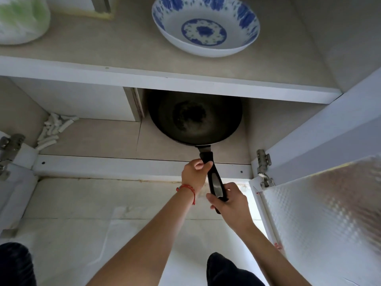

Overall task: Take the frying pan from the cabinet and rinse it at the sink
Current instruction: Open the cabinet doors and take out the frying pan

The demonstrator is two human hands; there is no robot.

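A black frying pan [194, 118] lies on the bottom shelf of the open cabinet [92, 137], its far rim tucked under the upper shelf. Its long black handle [214, 178] points out toward me over the cabinet's front rail. My left hand [194, 174], with a red cord at the wrist, grips the handle close to the pan. My right hand [228, 201] grips the handle's end, fingers curled around it. No sink is in view.
A blue-and-white bowl [206, 27] sits on the upper shelf [165, 79], a plastic bag [22, 19] at its left. White rolled pieces [53, 131] lie in the lower left corner. The open cabinet door [321, 213] stands at the right. My knees show at the bottom.
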